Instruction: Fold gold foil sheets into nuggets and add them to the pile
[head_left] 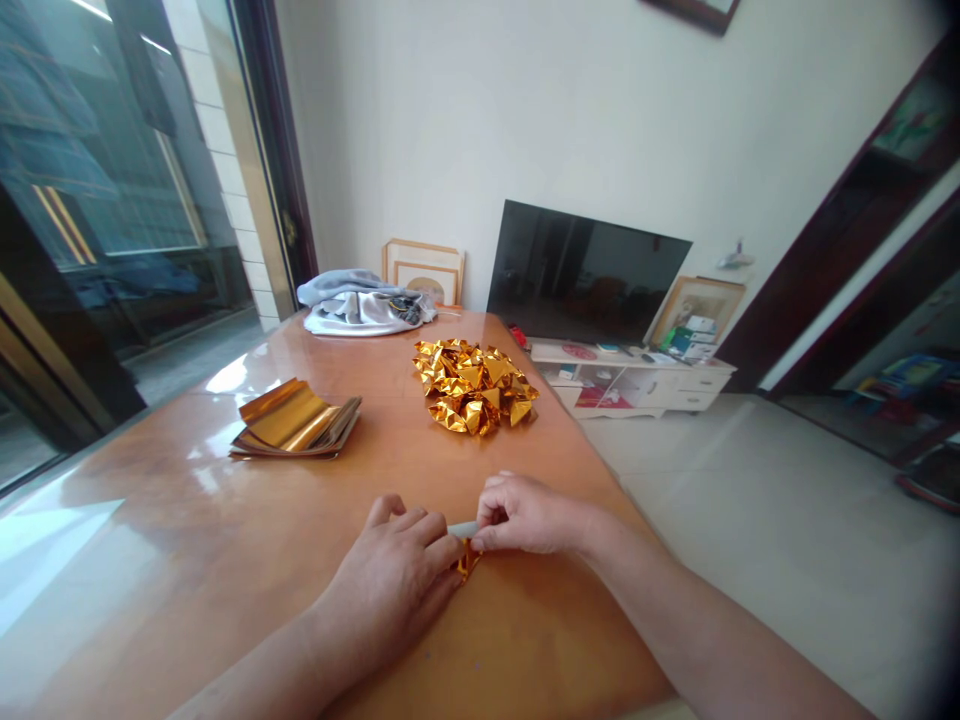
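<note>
Between my two hands, low over the wooden table, is a small piece of gold foil paper (466, 562) with a pale whitish edge on top. My left hand (401, 560) lies over its left side, fingers bent and pressed on it, hiding much of the sheet. My right hand (517, 515) pinches its right end between thumb and forefinger. Beyond my hands sits a heap of folded gold foil pieces (476, 385). A stack of flat gold foil sheets (296, 420) rests to the left, the top one curling up.
The glossy wooden table (165, 500) ends on the right above a tiled floor. Bundled grey cloth (364, 305) lies at its far end, near framed pictures (424, 270). A television (589, 275) stands on a low white cabinet (637, 385). Glass doors (112, 180) are at left.
</note>
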